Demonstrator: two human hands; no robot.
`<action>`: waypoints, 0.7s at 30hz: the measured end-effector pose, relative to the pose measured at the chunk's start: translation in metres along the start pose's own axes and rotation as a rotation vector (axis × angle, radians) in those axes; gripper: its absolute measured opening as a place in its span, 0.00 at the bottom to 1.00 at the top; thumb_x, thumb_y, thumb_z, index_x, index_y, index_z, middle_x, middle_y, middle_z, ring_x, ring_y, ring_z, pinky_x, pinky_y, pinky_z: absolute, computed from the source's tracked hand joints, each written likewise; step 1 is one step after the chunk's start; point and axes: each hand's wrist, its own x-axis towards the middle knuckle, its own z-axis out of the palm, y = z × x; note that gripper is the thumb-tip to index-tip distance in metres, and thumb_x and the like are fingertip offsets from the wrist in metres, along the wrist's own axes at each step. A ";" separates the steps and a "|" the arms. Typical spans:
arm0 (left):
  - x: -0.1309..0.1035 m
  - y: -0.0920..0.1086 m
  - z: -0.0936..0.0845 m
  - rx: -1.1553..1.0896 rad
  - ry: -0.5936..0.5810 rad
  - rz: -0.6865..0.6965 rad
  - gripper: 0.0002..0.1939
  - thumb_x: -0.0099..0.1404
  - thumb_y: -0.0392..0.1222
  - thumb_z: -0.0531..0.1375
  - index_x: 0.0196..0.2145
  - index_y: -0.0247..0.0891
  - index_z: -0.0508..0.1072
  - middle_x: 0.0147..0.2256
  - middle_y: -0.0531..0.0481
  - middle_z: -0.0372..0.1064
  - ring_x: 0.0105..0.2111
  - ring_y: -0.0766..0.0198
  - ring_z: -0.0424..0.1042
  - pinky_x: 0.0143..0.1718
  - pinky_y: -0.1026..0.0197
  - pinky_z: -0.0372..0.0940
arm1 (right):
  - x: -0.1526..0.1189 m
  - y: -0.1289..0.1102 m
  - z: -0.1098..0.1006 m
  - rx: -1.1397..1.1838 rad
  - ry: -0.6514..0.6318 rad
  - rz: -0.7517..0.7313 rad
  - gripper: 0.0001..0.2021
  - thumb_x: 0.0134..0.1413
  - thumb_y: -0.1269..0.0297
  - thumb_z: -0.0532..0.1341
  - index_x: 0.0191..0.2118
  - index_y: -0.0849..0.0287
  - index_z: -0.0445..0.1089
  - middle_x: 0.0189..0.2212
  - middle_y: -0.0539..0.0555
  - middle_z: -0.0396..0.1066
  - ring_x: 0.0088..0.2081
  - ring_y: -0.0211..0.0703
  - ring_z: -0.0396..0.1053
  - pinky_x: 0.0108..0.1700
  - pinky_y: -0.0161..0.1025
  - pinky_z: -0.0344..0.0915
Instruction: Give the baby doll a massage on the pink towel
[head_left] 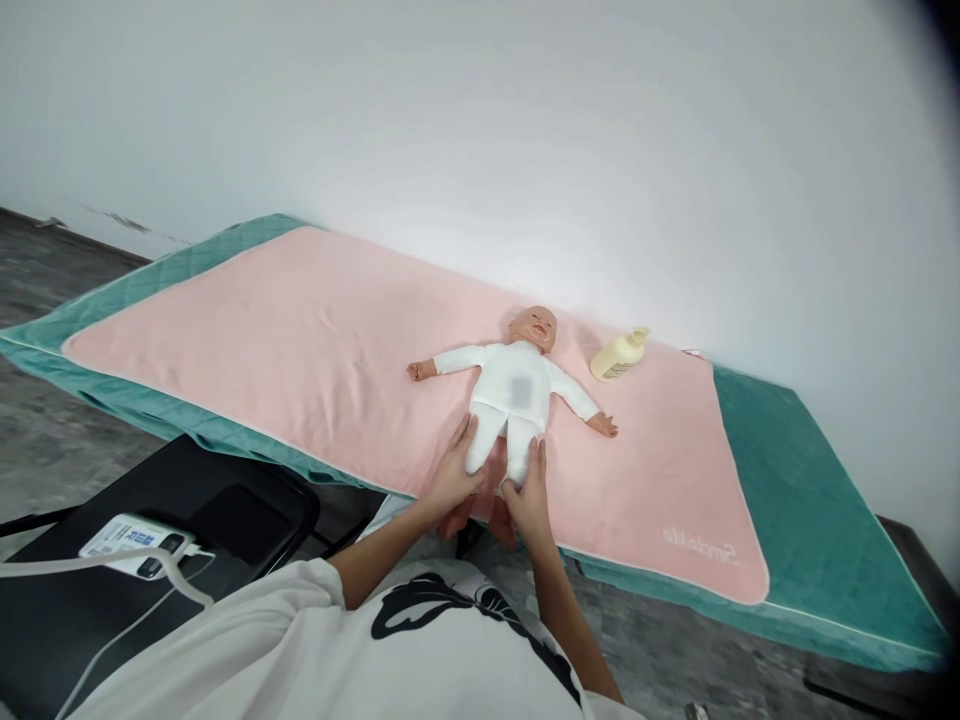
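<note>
A baby doll (pixel 517 385) with a white cloth body lies on its back on the pink mat (pixel 247 340), head toward the wall and arms spread wide. My left hand (pixel 454 470) is wrapped round the doll's leg on the left. Round the other leg, my right hand (pixel 531 495) has its thumb and fingers closed. The doll's bare feet stick out below my hands, past the mat's near edge. A pale yellow pump bottle (pixel 619 354) leans on the mat to the right of the doll's head.
The mat lies over a green quilted cover (pixel 802 480) on a long table against a white wall (pixel 480 140). At the lower left, a black chair (pixel 247 500) holds a white power bank (pixel 139 545) with cables plugged in.
</note>
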 end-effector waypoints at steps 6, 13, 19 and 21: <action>-0.004 -0.001 -0.001 0.005 -0.016 -0.014 0.47 0.57 0.42 0.61 0.69 0.45 0.42 0.69 0.53 0.34 0.68 0.47 0.40 0.67 0.49 0.47 | -0.001 -0.001 0.002 -0.016 -0.005 0.006 0.44 0.49 0.65 0.56 0.70 0.60 0.33 0.70 0.58 0.24 0.70 0.53 0.27 0.68 0.57 0.39; 0.010 0.007 -0.010 -0.049 0.148 0.060 0.28 0.67 0.50 0.53 0.63 0.44 0.57 0.67 0.48 0.44 0.68 0.53 0.41 0.67 0.46 0.44 | 0.008 -0.004 -0.011 -0.042 0.079 -0.068 0.39 0.57 0.55 0.56 0.69 0.61 0.39 0.70 0.62 0.27 0.70 0.54 0.28 0.67 0.59 0.41; 0.096 0.035 -0.028 -0.160 0.343 0.220 0.17 0.69 0.50 0.50 0.50 0.44 0.70 0.58 0.46 0.62 0.61 0.56 0.57 0.64 0.51 0.51 | 0.082 -0.015 -0.036 0.088 0.289 -0.153 0.33 0.59 0.49 0.54 0.66 0.58 0.48 0.68 0.61 0.40 0.69 0.50 0.38 0.67 0.53 0.43; 0.138 0.041 -0.027 -0.242 0.393 0.210 0.14 0.67 0.46 0.52 0.47 0.43 0.71 0.55 0.45 0.63 0.59 0.58 0.60 0.60 0.53 0.56 | 0.119 -0.022 -0.040 0.187 0.320 -0.151 0.34 0.58 0.48 0.53 0.65 0.58 0.48 0.68 0.61 0.43 0.68 0.49 0.42 0.66 0.52 0.47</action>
